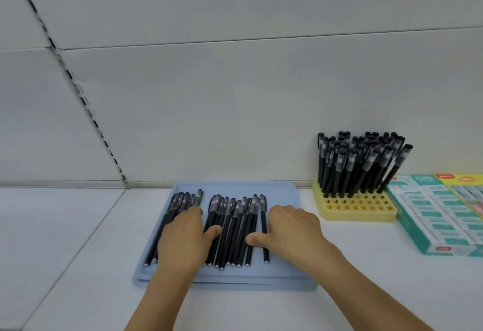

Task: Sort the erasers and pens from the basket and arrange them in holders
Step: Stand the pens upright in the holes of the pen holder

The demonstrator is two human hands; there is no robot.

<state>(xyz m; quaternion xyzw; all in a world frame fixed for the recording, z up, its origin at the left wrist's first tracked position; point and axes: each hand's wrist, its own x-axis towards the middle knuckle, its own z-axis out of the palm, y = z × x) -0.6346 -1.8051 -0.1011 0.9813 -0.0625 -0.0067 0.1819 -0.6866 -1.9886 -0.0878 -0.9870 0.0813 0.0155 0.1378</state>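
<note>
Two hands [183, 236] over one tray [235, 278]

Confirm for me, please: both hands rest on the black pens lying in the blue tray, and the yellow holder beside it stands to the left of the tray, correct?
Not quite. In the head view the yellow holder stands to the right of the blue tray, not the left. The rest holds: the left hand and right hand rest on the black pens in the tray.

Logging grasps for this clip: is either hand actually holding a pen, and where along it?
Cannot tell. Both the left hand and right hand lie over the pens, around mid-barrel; fingers hidden.
</note>
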